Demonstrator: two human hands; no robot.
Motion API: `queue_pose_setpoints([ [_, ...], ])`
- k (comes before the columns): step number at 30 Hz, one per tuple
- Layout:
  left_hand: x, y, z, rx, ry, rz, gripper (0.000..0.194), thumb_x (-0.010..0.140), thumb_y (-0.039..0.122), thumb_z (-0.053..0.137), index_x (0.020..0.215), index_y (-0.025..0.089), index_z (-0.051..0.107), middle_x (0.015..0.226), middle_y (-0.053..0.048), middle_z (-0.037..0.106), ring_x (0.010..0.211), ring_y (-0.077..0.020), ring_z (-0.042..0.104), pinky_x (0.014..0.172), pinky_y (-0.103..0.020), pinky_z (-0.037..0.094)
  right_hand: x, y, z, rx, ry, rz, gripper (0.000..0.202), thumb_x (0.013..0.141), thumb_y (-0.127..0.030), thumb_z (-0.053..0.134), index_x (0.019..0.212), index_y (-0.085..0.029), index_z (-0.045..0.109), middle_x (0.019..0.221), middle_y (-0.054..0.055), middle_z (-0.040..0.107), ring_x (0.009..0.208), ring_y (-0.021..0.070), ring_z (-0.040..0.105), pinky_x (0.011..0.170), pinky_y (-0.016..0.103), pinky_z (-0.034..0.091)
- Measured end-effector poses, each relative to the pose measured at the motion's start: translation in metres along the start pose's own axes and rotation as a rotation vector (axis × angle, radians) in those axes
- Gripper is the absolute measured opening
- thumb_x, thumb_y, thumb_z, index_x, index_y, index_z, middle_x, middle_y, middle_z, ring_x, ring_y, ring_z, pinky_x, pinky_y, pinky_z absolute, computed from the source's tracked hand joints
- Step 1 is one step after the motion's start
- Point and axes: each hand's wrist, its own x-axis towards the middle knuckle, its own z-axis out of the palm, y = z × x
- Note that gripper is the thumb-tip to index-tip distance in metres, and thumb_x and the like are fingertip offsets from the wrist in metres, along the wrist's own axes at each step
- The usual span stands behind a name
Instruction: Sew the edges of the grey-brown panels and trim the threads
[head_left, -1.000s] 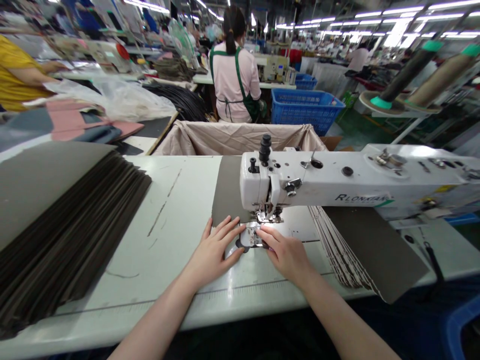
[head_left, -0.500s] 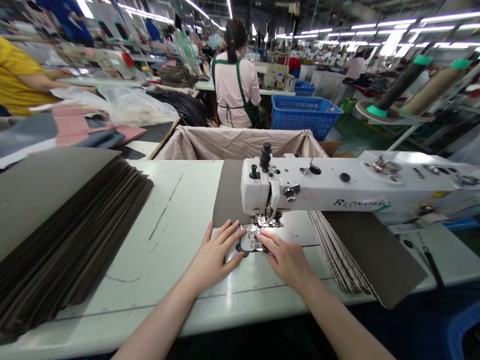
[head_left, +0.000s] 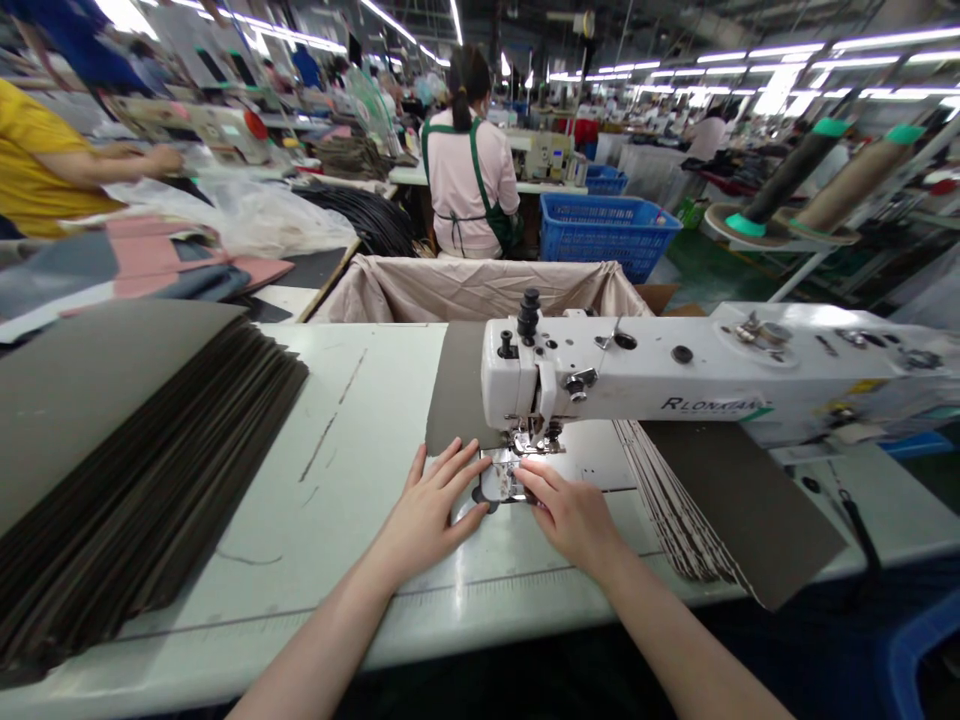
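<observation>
A grey-brown fabric panel [head_left: 459, 385] lies flat on the sewing table, its right side running under the head of a white sewing machine [head_left: 600, 365]. My left hand [head_left: 431, 515] rests palm down with fingers spread, the fingertips at the panel's front edge. Beside the metal needle plate [head_left: 495, 483] is my right hand [head_left: 574, 515], its fingers stretched toward the presser foot [head_left: 532, 440]. I see nothing gripped in it, though its underside is hidden. Both hands are just in front of the needle area.
A tall stack of dark panels [head_left: 150, 470] stands at left. More panels [head_left: 739, 500] lie right, under the machine arm, overhanging the front edge. Behind the table are a cloth-lined bin [head_left: 480, 285] and a blue basket [head_left: 607, 235]. Thread cones [head_left: 795, 175] stand at right; co-workers sit beyond.
Both hands and the panel stay practically in place. The view shifts slightly. At far left, the yellow-sleeved co-worker's hands have lifted from the plastic.
</observation>
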Motion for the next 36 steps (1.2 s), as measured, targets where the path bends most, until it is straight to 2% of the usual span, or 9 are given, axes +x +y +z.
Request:
queue_pose_setpoints([
  [13,0.001,-0.001,0.007,0.031,0.091,0.015,0.065,0.094,0.049,0.046,0.151,0.025,0.026,0.157,-0.009,0.031,0.146,-0.0278,0.022,0.117,-0.053,0.015,-0.001,-0.004,-0.009,0.032,0.019,0.02,0.046,0.091,-0.019,0.05,0.135,-0.031,0.049,0.145,-0.004,0.048,0.117,0.0191,0.058,0.095,0.033,0.047],
  [15,0.002,-0.001,0.007,0.041,0.112,0.015,0.07,0.092,0.053,0.047,0.151,0.023,0.026,0.154,-0.011,0.035,0.144,-0.029,0.026,0.116,-0.051,0.018,-0.003,-0.006,-0.017,0.04,0.018,0.023,0.043,0.091,-0.019,0.05,0.132,-0.031,0.052,0.142,-0.004,0.052,0.117,0.0192,0.058,0.095,0.033,0.048],
  [17,0.003,0.0,0.004,0.054,0.139,-0.014,0.07,0.091,0.055,0.047,0.15,0.021,0.029,0.145,-0.012,0.049,0.138,-0.0291,0.039,0.115,-0.05,0.022,-0.01,-0.008,-0.027,0.048,0.025,0.027,0.041,0.092,-0.021,0.048,0.132,-0.031,0.053,0.139,-0.003,0.055,0.117,0.0188,0.058,0.094,0.033,0.048],
  [20,0.002,0.002,-0.003,0.085,0.207,-0.143,0.06,0.096,0.051,0.038,0.145,0.017,0.036,0.117,-0.014,0.067,0.116,-0.0307,0.059,0.107,-0.053,0.033,-0.04,-0.008,-0.038,0.062,0.042,0.063,0.045,0.093,-0.019,0.045,0.137,-0.029,0.048,0.141,0.0,0.054,0.119,0.0183,0.057,0.095,0.032,0.048],
  [23,-0.011,0.007,-0.01,0.114,0.256,-0.255,0.06,0.096,0.051,0.033,0.14,0.011,0.041,0.114,-0.019,0.065,0.111,-0.0362,0.059,0.097,-0.055,0.04,-0.095,-0.003,-0.036,0.057,0.015,0.11,0.053,0.089,-0.017,0.046,0.141,-0.03,0.045,0.146,0.0,0.047,0.116,0.0202,0.059,0.095,0.035,0.048],
  [26,-0.046,0.017,-0.01,0.12,0.246,-0.258,0.062,0.091,0.056,0.04,0.14,0.017,0.043,0.129,-0.018,0.057,0.122,-0.0387,0.051,0.1,-0.056,0.039,-0.161,0.006,-0.026,0.088,-0.051,0.156,0.057,0.089,-0.017,0.045,0.143,-0.034,0.042,0.149,0.0,0.044,0.092,0.019,0.068,0.086,0.036,0.052],
  [30,-0.111,0.028,-0.002,0.17,0.178,-0.27,0.072,0.082,0.062,0.051,0.142,0.023,0.039,0.141,-0.018,0.049,0.132,-0.0424,0.041,0.104,-0.06,0.035,-0.228,0.016,-0.015,0.209,0.093,0.367,0.041,0.092,-0.021,0.041,0.13,-0.032,0.053,0.126,0.003,0.064,0.087,0.019,0.069,0.079,0.033,0.053],
  [33,-0.142,0.033,0.006,0.223,0.107,-0.243,0.084,0.078,0.059,0.056,0.145,0.015,0.03,0.148,-0.025,0.037,0.138,-0.0454,0.032,0.108,-0.064,0.028,-0.24,0.014,-0.013,0.274,0.164,0.491,0.024,0.096,-0.029,0.04,0.11,-0.029,0.061,0.096,0.003,0.072,0.079,0.0198,0.068,0.072,0.031,0.052],
  [36,-0.144,0.039,0.012,0.19,0.013,-0.105,0.08,0.08,0.044,0.056,0.147,0.016,0.022,0.156,-0.02,0.026,0.143,-0.0394,0.023,0.113,-0.06,0.024,-0.227,0.004,-0.013,0.309,0.145,0.543,0.021,0.098,-0.037,0.04,0.091,-0.026,0.057,0.076,0.0,0.066,0.067,0.0184,0.064,0.063,0.029,0.048],
])
